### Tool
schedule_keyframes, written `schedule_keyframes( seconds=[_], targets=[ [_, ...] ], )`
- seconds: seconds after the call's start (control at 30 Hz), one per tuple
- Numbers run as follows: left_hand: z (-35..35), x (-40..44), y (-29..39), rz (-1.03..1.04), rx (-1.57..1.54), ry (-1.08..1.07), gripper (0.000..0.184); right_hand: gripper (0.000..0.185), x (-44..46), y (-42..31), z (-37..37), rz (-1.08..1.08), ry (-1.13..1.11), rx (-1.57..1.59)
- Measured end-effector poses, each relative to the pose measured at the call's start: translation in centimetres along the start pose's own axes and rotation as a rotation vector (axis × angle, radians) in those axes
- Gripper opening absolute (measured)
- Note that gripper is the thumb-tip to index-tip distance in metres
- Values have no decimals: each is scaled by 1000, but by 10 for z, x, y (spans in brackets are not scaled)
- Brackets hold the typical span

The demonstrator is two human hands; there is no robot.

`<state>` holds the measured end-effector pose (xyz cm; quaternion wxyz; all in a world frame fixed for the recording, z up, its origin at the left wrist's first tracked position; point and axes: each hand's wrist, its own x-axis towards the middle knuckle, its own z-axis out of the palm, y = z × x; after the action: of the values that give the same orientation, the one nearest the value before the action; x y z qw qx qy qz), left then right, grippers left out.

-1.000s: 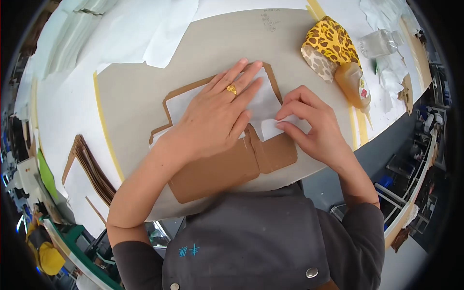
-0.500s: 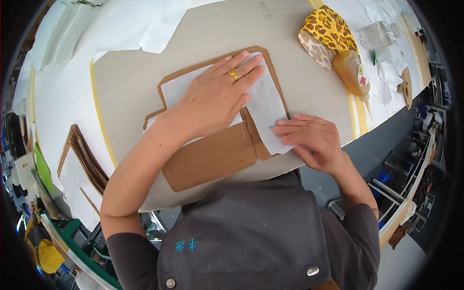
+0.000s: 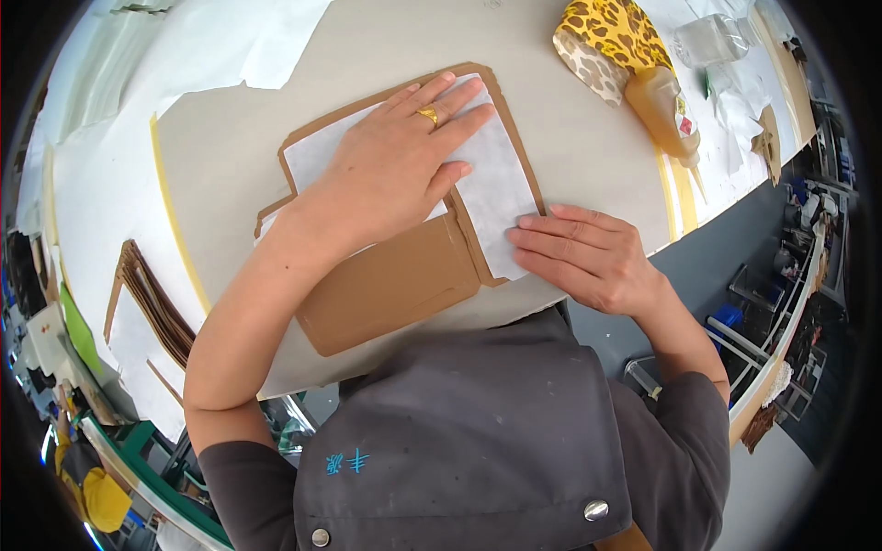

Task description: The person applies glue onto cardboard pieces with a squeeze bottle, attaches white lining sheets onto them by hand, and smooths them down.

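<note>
A white sheet, paper or thin lining, lies over a brown leather-like piece with a stepped outline. Brown borders show around the sheet's top and right side, and a bare brown panel extends toward my body. My left hand rests flat on the sheet's upper part, fingers stretched, with a gold ring on one finger. At the lower right, my right hand has its fingers extended, the tips touching the sheet near its right edge. Part of the sheet is hidden under my left hand and forearm.
To the right lie a bottle of amber liquid, a leopard-print cloth and a clear jar. A stack of folded brown pieces stands at left. White sheets cover the far left; yellow tape edges the grey work surface.
The sheet's lower right corner, which stuck out past the brown piece beside my right thumb, now lies within its edge. My right fingers have straightened. The whole view has shifted slightly.
</note>
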<state>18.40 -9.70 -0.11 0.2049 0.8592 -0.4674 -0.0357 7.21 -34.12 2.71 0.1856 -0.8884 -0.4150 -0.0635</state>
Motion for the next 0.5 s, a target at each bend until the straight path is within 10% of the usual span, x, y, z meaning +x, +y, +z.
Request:
schedule_keyframes(
  seconds=[0.5],
  targets=[
    [-11,5,7,-49,-40,-41,53,28,-19,-11,1,-27,-5,157]
  ],
)
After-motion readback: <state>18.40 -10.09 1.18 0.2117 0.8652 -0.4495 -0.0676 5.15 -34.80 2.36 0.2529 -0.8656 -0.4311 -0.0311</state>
